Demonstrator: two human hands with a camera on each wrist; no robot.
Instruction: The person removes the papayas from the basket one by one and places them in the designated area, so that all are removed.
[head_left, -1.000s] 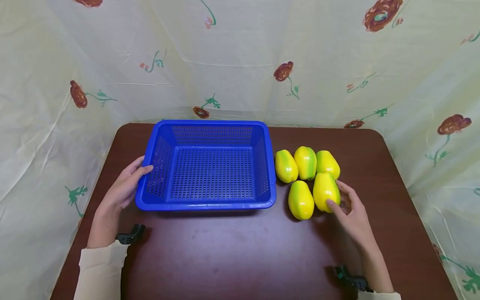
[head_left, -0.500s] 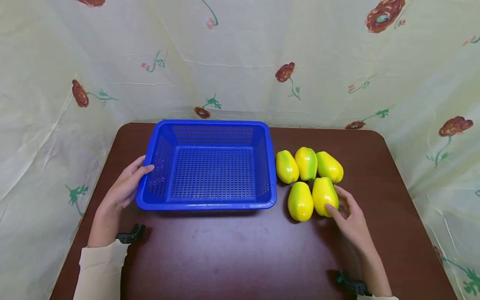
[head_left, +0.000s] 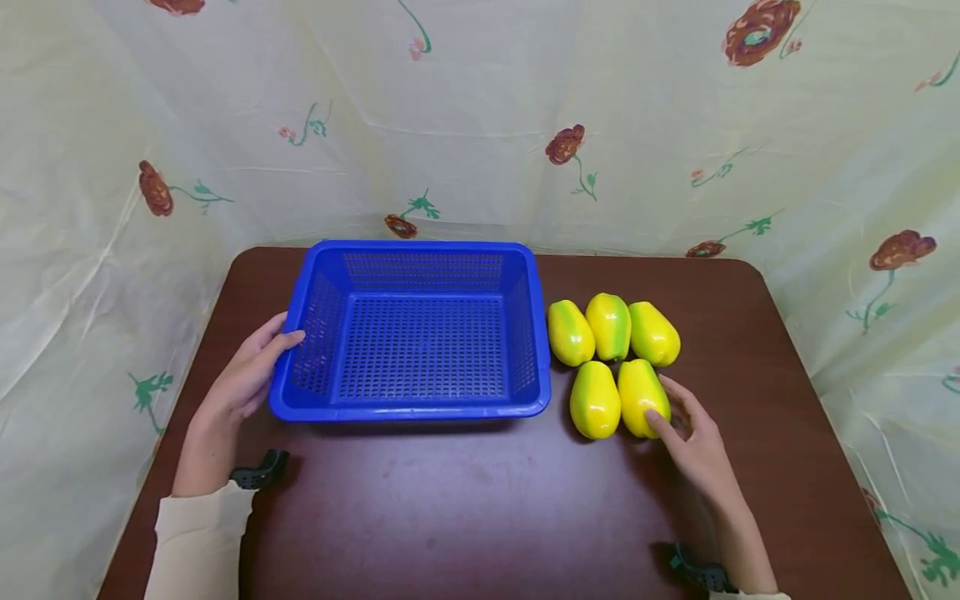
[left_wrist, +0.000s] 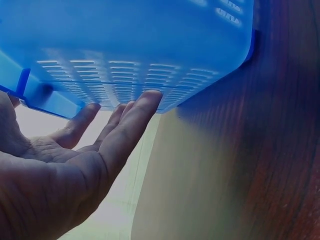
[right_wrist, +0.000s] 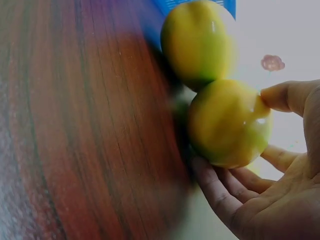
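A blue perforated plastic basket (head_left: 408,412) stands on the table's left and middle part, with nothing in it. My left hand (head_left: 247,371) grips its left rim, the thumb over the rim; in the left wrist view the fingers (left_wrist: 127,125) lie against the outer wall. Right of the basket are several glossy yellow-green papayas, three in a back row and two in front. My right hand (head_left: 696,442) holds the front right papaya (head_left: 640,396) between thumb and fingers. In the right wrist view that papaya (right_wrist: 227,125) touches the front left papaya (right_wrist: 197,42).
The dark brown wooden table (head_left: 450,508) has rounded far corners. A pale flowered curtain (head_left: 480,108) hangs behind it and along both sides. In the back row, the leftmost papaya (head_left: 572,333) lies close to the basket's right side.
My right hand has brought the papaya it holds toward me and slightly left, beside the front left one. The back right papaya now shows more fully. The left hand and basket stay put.
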